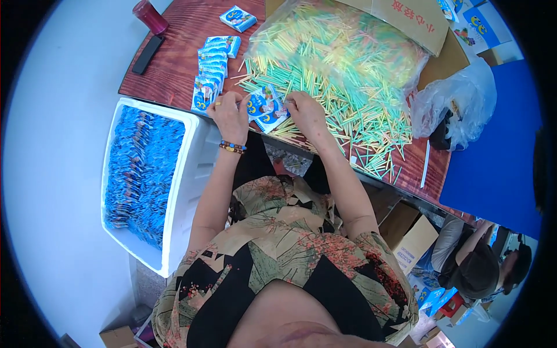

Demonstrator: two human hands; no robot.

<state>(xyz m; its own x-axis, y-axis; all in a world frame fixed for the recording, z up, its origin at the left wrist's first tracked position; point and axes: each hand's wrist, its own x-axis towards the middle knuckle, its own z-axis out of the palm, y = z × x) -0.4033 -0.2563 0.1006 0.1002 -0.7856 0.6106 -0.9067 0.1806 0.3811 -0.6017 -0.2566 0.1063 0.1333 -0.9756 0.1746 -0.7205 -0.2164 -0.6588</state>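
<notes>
Between my hands, at the table's near edge, is a small blue-and-white printed packet [268,110]. My left hand [231,119], with beaded bracelets and a ring, pinches its left edge. The fingers of my right hand [308,116] are closed on its right edge. Just beyond my left hand lies an overlapping row of similar blue packets [212,65], and another packet stack [238,18] sits farther back. A large spread of thin green, yellow and pink straw-like sticks [360,110] lies beyond and beside my right hand, partly under a clear plastic bag [348,37].
A white foam box [188,156] full of blue packets stands at left. On the dark red table [174,43] are a red cup [151,16] and a black bar [147,55]. A cardboard box [406,17] and plastic bag [464,104] stand right; another person [481,264] is lower right.
</notes>
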